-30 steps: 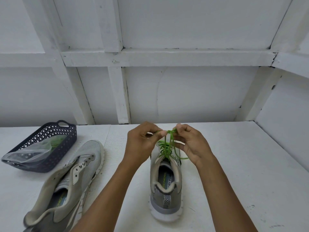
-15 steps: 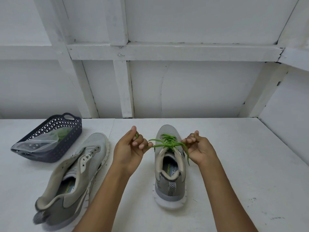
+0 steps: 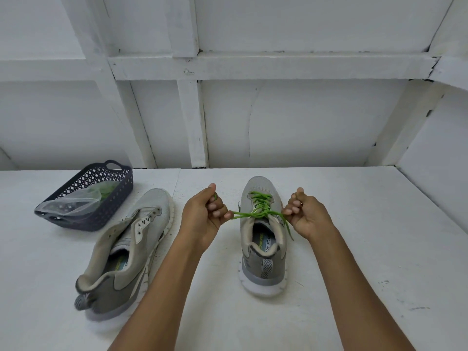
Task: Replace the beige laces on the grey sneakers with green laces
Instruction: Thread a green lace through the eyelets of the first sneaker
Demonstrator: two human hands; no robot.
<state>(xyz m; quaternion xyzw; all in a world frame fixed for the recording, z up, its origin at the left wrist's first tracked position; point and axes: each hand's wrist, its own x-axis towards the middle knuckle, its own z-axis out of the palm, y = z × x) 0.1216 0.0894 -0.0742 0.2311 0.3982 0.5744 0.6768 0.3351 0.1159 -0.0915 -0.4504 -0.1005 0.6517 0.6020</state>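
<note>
On the counter (image 3: 367,249), straight ahead of you: the laced sneaker (image 3: 264,271) stands upright between your forearms, its toe pointing away and its heel toward you.
Green lace (image 3: 259,202): it criss-crosses up the eyelets of the laced sneaker. At the top of the lacing, one end runs out sideways to each of your hands. The left stretch is drawn straight, and a loose tail hangs down beside the right side of the collar.
Your left hand (image 3: 202,219): it sits just left of the sneaker with the fingers curled into the palm, gripping the left lace end. A bit of green shows at the top of the fist.
Your right hand (image 3: 307,216): it sits just right of the sneaker with the fingers curled, pinching the right lace end.
Unlaced sneaker (image 3: 131,247): grey, it lies left of your left forearm, angled with its toe away from you. The tongue is pulled open and the eyelets are showing.
Basket (image 3: 106,214): dark and perforated, it sits at the far left of the counter, beyond the unlaced sneaker and apart from it.
Plastic bag (image 3: 73,205): clear, it lies inside the basket with something green in it.
</note>
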